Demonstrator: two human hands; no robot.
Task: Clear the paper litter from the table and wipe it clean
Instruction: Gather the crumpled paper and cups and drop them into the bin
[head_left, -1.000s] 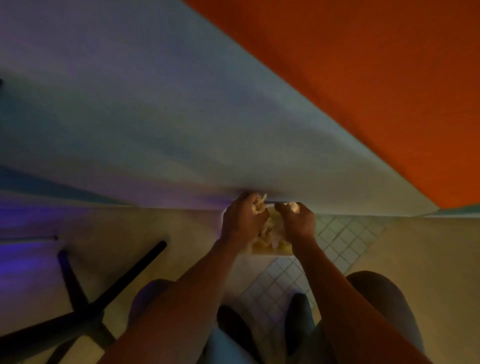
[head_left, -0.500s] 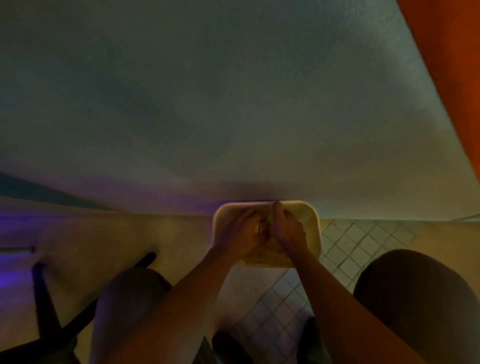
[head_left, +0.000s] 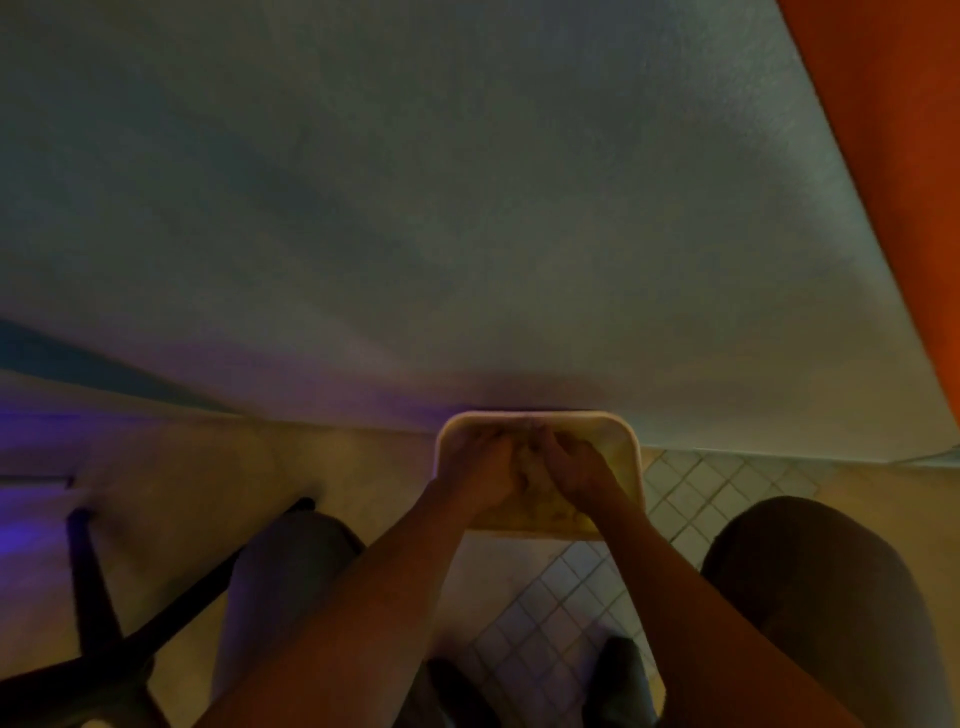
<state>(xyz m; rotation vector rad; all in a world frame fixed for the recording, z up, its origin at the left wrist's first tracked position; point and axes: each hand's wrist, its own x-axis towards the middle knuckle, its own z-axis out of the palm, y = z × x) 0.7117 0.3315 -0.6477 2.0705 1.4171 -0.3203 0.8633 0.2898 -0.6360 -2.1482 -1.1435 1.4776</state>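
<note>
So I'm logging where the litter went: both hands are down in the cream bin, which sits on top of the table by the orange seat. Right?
Not quite. The head view shows the cream bin on the floor below the table edge, not on top of it. Both the left hand and right hand are down inside it.

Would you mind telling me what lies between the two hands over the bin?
In the head view, a crumpled wad of paper sits between the left hand and right hand, inside the pale bin. Dim light hides whether the fingers grip it.

Grey table (head_left: 467, 208) fills upper frame; crumpled paper litter (head_left: 535, 483) lies in pale bin (head_left: 623, 452), lower centre.
</note>
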